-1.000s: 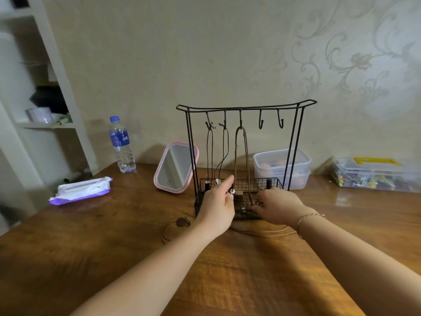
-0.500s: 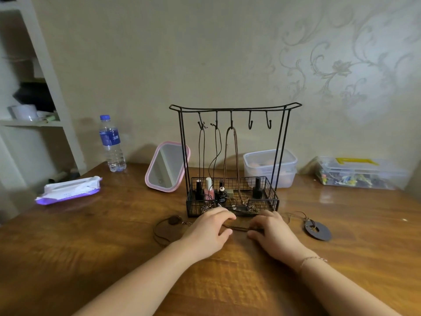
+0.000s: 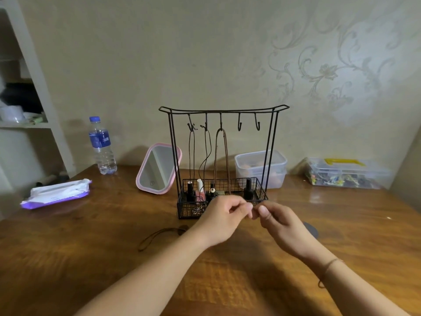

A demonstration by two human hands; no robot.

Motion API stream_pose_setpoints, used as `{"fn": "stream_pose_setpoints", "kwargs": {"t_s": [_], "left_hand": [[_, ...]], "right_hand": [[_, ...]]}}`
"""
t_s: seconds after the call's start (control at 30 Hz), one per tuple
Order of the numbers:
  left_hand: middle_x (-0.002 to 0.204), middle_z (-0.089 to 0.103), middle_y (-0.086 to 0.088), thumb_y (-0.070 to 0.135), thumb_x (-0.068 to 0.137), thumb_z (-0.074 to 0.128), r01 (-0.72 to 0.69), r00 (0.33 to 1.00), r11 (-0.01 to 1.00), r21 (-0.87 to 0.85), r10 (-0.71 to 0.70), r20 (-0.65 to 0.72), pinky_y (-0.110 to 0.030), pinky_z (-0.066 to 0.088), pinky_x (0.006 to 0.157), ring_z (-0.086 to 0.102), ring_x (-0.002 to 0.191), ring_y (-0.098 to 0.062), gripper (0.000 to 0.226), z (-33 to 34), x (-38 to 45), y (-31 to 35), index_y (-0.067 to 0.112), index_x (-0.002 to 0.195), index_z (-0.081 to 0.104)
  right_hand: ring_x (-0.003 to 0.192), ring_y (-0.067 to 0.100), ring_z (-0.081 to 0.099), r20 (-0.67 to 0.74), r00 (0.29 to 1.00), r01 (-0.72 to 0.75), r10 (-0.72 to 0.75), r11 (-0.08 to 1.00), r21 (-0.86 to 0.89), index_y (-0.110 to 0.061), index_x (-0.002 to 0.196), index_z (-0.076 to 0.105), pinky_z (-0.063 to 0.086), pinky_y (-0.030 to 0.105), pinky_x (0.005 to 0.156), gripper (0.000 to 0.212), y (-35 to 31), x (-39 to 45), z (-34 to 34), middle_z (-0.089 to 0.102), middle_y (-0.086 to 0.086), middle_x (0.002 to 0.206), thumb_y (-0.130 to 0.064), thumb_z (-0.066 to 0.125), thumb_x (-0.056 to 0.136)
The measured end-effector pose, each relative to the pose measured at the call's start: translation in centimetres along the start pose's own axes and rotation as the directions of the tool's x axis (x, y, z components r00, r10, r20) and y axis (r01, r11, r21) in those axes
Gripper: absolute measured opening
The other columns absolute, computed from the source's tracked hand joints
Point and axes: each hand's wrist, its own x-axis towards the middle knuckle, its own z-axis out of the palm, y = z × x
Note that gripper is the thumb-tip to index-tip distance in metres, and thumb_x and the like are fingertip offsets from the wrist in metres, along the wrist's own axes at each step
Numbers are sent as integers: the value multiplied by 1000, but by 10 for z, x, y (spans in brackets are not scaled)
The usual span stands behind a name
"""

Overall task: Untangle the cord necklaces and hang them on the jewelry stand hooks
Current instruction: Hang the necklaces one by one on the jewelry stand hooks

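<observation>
Both hands have lifted off the table: left hand [image 3: 224, 221] and right hand [image 3: 276, 221] now meet fingertip to fingertip before the jewelry stand [image 3: 224, 109], apparently pinching a cord too thin to see, suggesting the next necklace [image 3: 159, 236], lying near left, is being untangled.

Both forearms reach in from 6 o'clock and converge. The left hand [image 3: 222, 221] and right hand [image 3: 281, 224] have curled fingers, their fingertips meeting at 12 o'clock.
</observation>
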Motion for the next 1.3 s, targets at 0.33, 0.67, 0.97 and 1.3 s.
{"fn": "stream_pose_setpoints", "kwargs": {"t_s": [0.33,0.67,0.97,1.3], "left_hand": [[60,59,7,28,95,61,-152,912,975,162,202,-357,-19,38,46,44,46,-7,15,-59,74,53,17,93,71],[81,69,1,39,93,61,106,827,887,450,173,-535,-31,47,60,63,75,-25,19,-79,121,66,23,88,70],[74,61,1,30,101,47,61,891,820,569,212,-401,-31,39,59,60,74,-29,28,-82,123,50,16,87,67],[103,58,3,25,102,44,33,885,763,645,277,-373,-29,33,62,49,78,-18,24,-72,114,42,14,101,66]], "right_hand": [[41,12,29,-231,971,-1,69,960,280,-18,78,67,22,21,40,25,-58,75,-55,38,-10,44,-28,54,96],[32,3,35,-528,848,-19,38,999,41,-12,78,71,27,21,43,25,-65,140,-47,46,-16,33,-23,55,93],[44,7,32,-674,738,-79,18,995,-61,4,74,68,26,23,44,31,-39,139,-74,43,2,50,-21,56,90],[53,13,43,-678,733,-55,-53,989,-137,-5,68,64,32,27,50,30,-8,87,-58,58,16,58,-23,57,91]]}}
